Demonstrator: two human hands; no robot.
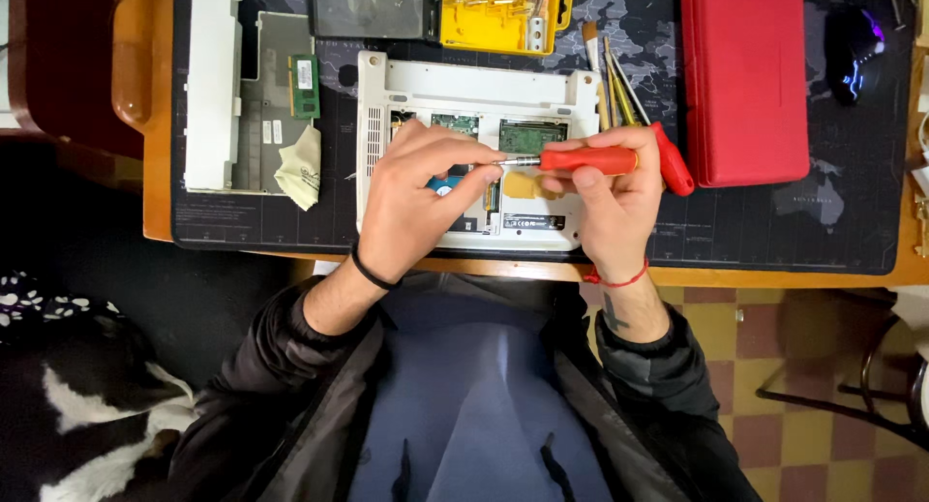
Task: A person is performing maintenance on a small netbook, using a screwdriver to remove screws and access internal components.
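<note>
A white laptop [474,81] lies bottom-up on the dark desk mat [774,221], its inner boards exposed. My right hand [605,207] grips the red handle of a screwdriver [585,160] held level above the open case. My left hand [421,192] pinches the metal tip of that screwdriver between thumb and fingers, over the opened bay. A second red-handled tool [673,161] lies just right of my right hand.
A white cover panel [213,86] with a green memory module [306,86] and a cloth [302,165] lie at the left. A yellow bit case [503,18], brushes [610,76], a red box [745,76] and a mouse [852,52] sit behind. A black-and-white animal [87,405] lies at lower left.
</note>
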